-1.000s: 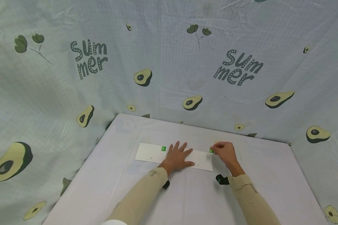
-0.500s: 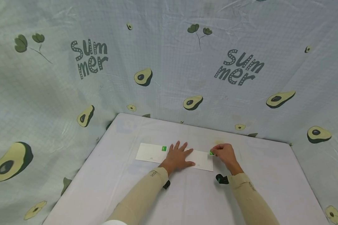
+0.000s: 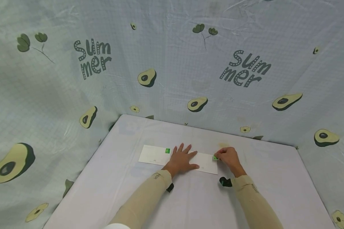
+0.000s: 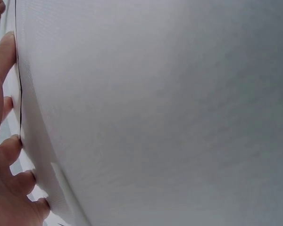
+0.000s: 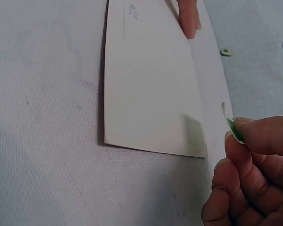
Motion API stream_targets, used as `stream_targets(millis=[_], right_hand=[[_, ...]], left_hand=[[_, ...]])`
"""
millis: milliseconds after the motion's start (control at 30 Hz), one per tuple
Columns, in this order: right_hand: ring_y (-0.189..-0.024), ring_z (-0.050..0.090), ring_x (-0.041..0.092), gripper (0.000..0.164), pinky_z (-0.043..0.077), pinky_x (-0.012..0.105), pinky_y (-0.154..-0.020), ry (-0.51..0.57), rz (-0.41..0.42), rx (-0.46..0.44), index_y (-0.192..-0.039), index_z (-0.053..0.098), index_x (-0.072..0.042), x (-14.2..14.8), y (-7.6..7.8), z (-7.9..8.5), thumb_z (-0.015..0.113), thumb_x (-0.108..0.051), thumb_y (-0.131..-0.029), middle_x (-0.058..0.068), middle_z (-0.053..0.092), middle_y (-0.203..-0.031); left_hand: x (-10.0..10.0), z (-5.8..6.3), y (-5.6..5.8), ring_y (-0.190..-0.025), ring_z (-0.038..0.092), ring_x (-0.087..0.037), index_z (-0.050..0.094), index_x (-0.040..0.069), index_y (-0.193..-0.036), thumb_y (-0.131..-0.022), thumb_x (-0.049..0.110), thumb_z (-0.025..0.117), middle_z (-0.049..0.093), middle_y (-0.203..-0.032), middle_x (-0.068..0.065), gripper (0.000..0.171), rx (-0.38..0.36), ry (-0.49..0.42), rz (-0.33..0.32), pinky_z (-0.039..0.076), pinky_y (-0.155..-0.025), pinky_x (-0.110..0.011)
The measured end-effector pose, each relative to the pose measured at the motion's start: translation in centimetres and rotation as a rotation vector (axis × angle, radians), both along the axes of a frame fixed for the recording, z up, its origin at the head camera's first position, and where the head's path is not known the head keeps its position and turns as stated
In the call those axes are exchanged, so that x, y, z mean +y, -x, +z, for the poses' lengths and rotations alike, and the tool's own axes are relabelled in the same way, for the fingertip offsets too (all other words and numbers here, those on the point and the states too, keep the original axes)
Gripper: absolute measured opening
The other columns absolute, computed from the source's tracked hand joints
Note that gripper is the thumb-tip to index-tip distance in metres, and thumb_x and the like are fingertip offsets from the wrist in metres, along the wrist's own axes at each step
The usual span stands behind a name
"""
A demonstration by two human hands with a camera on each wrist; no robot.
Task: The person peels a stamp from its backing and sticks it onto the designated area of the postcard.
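In the head view, my left hand (image 3: 181, 160) lies with spread, straight fingers on the left part of a white envelope (image 3: 207, 163), hiding some of it. My right hand (image 3: 230, 159) is over that envelope's upper right corner. Between thumb and forefinger it pinches a small green stamp (image 5: 235, 130), seen nearly edge-on in the right wrist view and raised above the paper. A shadow falls on the corner below it. To the left lies another white envelope (image 3: 150, 155), with a green stamp (image 3: 167, 150) at its upper right corner.
Both envelopes lie flat on a white-covered table (image 3: 189, 203). A pale curtain (image 3: 166, 47) printed with avocados and lettering rises behind the table and at its sides. Dark wrist-worn devices (image 3: 225, 182) show near the beige sleeves.
My right hand has shifted slightly down toward the envelope's upper right corner, with the stamp still pinched. The left hand stays spread in place.
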State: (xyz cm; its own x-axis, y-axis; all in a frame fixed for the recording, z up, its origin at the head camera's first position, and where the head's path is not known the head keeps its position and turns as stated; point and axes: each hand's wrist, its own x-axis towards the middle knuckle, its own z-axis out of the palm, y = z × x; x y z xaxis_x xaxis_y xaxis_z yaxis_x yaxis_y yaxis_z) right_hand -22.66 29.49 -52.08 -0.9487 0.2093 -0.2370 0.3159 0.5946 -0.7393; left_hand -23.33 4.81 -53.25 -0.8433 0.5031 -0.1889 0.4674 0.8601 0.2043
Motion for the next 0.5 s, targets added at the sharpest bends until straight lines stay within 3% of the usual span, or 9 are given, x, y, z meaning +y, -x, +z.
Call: stream_targets(millis=[500], right_hand=[[-0.076,0.059,0.021,0.016,0.047,0.027,-0.062,-0.060,0.013,-0.005,-0.095,0.076,0.003,0.07,0.85,-0.96,0.074,-0.013,-0.094,0.011,0.070,-0.086]], left_hand=[[-0.01,0.01,0.18,-0.165,0.011,-0.034,0.034,0.038,-0.163,-0.098,0.072,0.050,0.018,-0.177,0.002,0.075,-0.029,-0.012,0.002,0.015,-0.133,-0.056]])
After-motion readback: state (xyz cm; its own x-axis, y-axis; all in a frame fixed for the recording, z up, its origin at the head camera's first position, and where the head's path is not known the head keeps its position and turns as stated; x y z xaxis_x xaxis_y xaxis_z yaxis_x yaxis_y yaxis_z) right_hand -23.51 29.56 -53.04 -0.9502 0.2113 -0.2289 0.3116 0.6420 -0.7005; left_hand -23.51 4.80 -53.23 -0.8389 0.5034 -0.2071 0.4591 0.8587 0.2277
